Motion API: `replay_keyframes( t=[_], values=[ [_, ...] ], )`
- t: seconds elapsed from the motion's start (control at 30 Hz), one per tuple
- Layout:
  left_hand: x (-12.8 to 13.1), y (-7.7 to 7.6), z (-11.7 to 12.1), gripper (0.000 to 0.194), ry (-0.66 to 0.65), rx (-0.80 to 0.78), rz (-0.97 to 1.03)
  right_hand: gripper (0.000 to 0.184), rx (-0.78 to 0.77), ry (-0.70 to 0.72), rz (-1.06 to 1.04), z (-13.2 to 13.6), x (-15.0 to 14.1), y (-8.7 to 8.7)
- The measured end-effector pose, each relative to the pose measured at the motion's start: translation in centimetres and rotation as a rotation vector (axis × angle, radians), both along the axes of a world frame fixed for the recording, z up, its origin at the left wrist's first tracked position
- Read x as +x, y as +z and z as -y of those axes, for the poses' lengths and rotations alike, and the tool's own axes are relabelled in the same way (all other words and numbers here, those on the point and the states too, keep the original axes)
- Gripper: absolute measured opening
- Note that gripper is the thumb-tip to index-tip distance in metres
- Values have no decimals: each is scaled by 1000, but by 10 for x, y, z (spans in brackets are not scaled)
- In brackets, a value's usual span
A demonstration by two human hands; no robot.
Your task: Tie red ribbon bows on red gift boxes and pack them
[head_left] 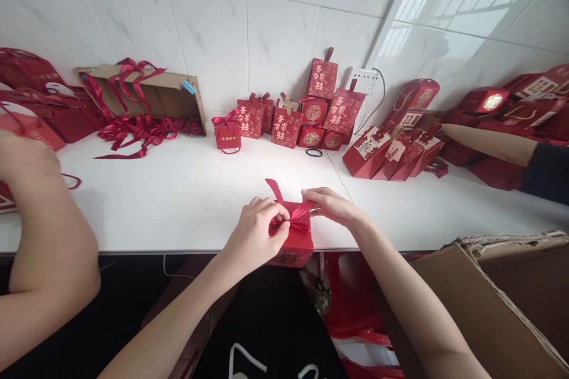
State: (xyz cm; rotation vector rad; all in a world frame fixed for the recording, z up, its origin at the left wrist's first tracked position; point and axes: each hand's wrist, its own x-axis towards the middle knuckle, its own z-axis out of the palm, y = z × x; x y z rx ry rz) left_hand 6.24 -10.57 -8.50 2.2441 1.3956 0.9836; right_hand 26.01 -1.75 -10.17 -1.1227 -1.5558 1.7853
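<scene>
Both hands worked a ribbon [291,213] atop a red box [293,243] at the table's [178,201] near edge. Left hand [255,234] and right hand [331,204] each pinched it; the bow looked half-tied and wanted pulling snug.

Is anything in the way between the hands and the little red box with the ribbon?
No. The left hand and right hand already pinch the red satin ribbon on top of the small red cardboard box; nothing sits between them.

wall: white marble-look tiles [213,18] | white table [178,195] | window glare rt | socket [364,80] on wall
</scene>
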Motion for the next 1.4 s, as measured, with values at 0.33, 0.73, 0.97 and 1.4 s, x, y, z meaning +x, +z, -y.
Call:
replay_keyframes(
  t=[0.33, 0.73, 0.97, 1.4],
  values=[
    [2, 0, 1, 14, 24, -10, 14, 39, 122, -58, -245, -19, -25, 13],
    [-14, -3, 13, 19, 204, -16, 235, 36, 760, -384, 332, 56, 9, 3],
    [-21, -7, 17, 37, 181, -398, 296, 25, 812, -280, 453, 102, -11, 10],
    [-18, -6, 11, 30, 121, -414, 427, 9, 666, -296, 158, 98, -20, 10]
  ],
)
